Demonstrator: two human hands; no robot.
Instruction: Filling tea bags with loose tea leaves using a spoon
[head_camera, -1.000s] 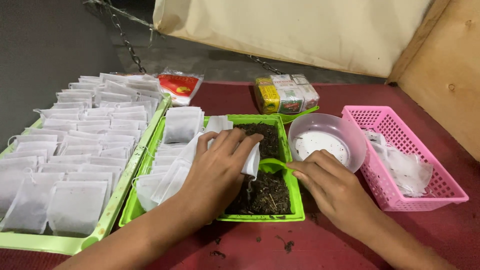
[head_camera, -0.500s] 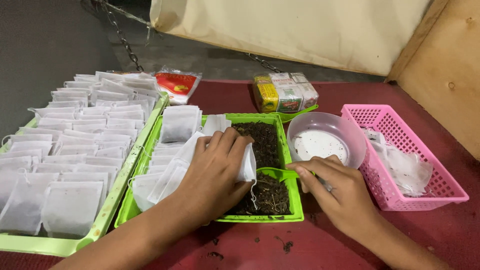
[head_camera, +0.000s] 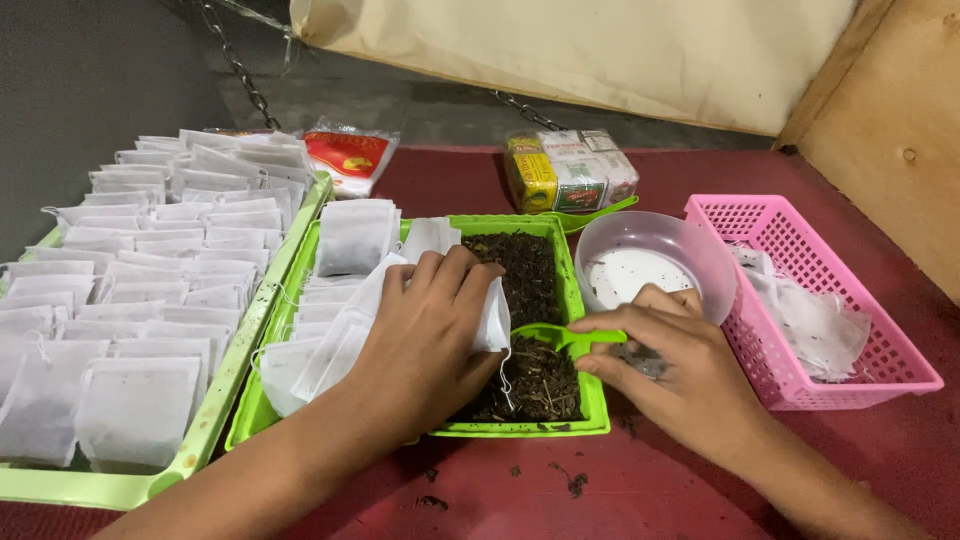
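Tea bag: a small white filter bag (head_camera: 492, 318) with a dangling string is held open-side toward the scoop, over the loose tea in the right half of the middle tray.
Left hand: the left hand (head_camera: 425, 335) is closed around the tea bag, with the fingers curled over its top edge.
Scoop: a small green plastic scoop (head_camera: 556, 338) is held level just beside the bag's mouth, above the dark tea leaves (head_camera: 525, 380).
Right hand: the right hand (head_camera: 670, 365) is closed on the scoop's handle, pinched between thumb and forefinger.
Middle tray: a bright green tray (head_camera: 590, 395) is set on a dark red tabletop (head_camera: 700, 500); loose tea is heaped on its right side and empty white bags (head_camera: 355, 235) are stacked on its left side.
Left tray: a second, paler green tray (head_camera: 215, 420) is seen touching the middle one, covered with rows of white bags (head_camera: 150, 290).
Bowl: a clear plastic bowl (head_camera: 655, 265) is placed just right of the middle tray.
Basket: a pink lattice basket (head_camera: 800, 290) with white bags inside is placed beside the bowl.
Behind: a wrapped bundle of small boxes (head_camera: 570, 170) and a red and white packet (head_camera: 350, 155) are seen at the far edge.
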